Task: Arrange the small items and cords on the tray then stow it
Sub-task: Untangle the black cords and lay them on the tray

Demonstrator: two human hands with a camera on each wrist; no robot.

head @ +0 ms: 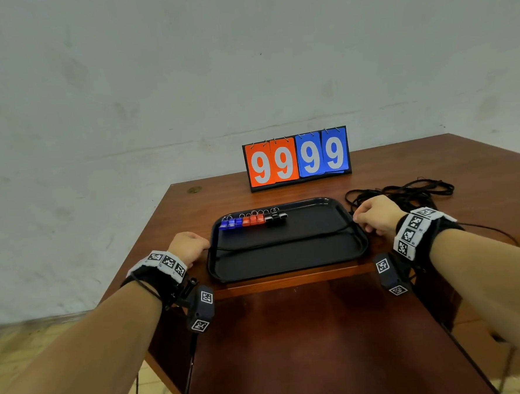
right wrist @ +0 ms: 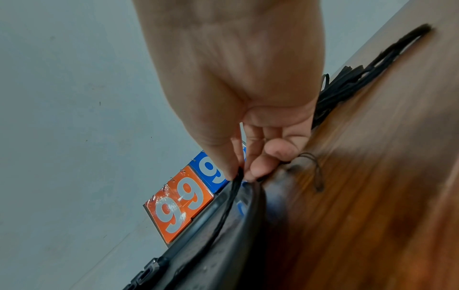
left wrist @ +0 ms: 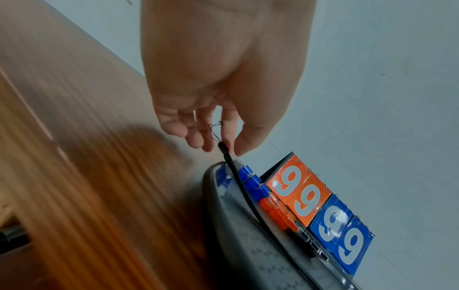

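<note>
A black tray [head: 287, 262] lies on the wooden table, with a row of blue, red and black clips [head: 252, 220] along its far side. A thin black cord [head: 285, 241] stretches across the tray from side to side. My left hand [head: 188, 247] is at the tray's left rim. In the left wrist view my left hand [left wrist: 224, 149] pinches the cord's end [left wrist: 238, 176] between thumb and finger. My right hand [head: 375, 212] is at the right rim. In the right wrist view my right hand [right wrist: 242, 174] pinches the cord [right wrist: 223, 215] over the tray's edge [right wrist: 211, 264].
A tangle of black cords [head: 404, 191] lies on the table behind my right hand. A flip scoreboard [head: 297, 159] reading 99 99 stands behind the tray. The tray sits near the table's front edge, with a lower wooden surface [head: 292, 347] below it.
</note>
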